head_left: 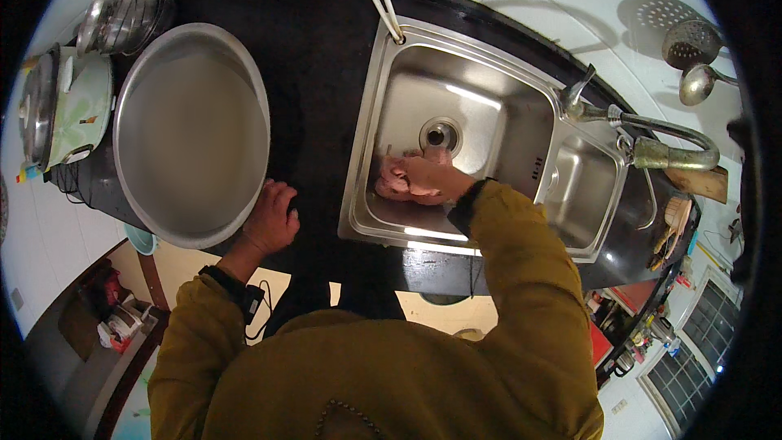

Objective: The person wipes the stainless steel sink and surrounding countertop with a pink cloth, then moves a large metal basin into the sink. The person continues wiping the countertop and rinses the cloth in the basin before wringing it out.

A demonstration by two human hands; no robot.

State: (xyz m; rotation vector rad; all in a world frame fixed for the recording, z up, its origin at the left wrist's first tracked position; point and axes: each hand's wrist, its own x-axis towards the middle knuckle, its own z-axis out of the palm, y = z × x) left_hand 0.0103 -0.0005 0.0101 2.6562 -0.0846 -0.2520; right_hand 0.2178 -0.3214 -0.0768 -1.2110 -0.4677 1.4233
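1 crumpled pink cloth [394, 180] lies under the right hand [428, 177] in the sink [489, 114].

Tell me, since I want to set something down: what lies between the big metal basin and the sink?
Only bare black countertop between basin and sink, in the head view.

Right hand [421, 177] presses a pink cloth [389, 182] in the sink [489, 126]; left hand [271, 220] grips the big basin [192, 132] at nine o'clock

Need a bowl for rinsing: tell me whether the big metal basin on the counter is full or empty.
Empty: the big metal basin shows only bare, dull metal inside.
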